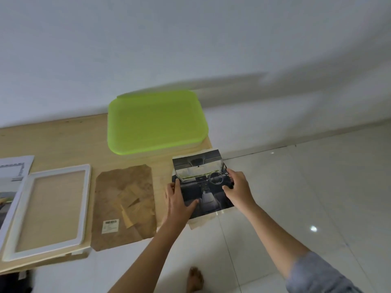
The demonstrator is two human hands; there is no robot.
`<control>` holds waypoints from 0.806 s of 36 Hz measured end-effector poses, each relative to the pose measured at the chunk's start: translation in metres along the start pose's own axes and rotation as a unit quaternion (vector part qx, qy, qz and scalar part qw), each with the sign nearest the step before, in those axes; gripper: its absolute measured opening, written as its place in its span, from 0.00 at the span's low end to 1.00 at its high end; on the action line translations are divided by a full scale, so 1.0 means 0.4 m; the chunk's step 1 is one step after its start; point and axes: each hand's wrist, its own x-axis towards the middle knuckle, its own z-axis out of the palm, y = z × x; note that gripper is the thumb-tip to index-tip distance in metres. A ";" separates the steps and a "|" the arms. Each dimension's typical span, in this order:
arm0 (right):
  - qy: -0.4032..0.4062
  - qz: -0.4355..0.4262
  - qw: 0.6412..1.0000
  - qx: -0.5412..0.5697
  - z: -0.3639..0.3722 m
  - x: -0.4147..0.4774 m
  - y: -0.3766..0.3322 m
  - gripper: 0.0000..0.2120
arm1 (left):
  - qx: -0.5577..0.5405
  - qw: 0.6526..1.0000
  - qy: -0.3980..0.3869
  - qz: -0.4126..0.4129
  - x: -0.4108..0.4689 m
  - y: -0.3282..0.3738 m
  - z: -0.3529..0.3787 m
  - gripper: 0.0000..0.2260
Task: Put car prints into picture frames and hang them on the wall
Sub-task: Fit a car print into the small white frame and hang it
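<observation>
Right of centre, your left hand (178, 200) and right hand (240, 190) pinch the car print (201, 182) by its side edges. The white frame (85, 208) lies lower left. The barcode label (110, 225) on the brown backing (127, 180) is too blurred to read.

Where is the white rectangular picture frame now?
In the head view, the white rectangular picture frame lies flat on the wooden table, left of the crumpled brown paper.
</observation>
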 end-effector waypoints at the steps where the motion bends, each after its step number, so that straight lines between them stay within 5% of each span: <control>1: 0.002 -0.006 1.000 -0.008 0.000 0.005 0.002 0.27 | 0.016 1.000 0.007 0.004 0.000 -0.001 0.001 0.41; 17: -0.025 -0.018 0.994 -0.109 -0.001 0.005 -0.012 0.23 | 0.211 0.974 -0.004 0.088 -0.015 -0.007 -0.020 0.32; 29: 0.006 -0.061 0.988 -0.138 0.045 -0.037 -0.215 0.18 | 0.216 0.968 0.001 0.128 0.005 -0.065 -0.243 0.30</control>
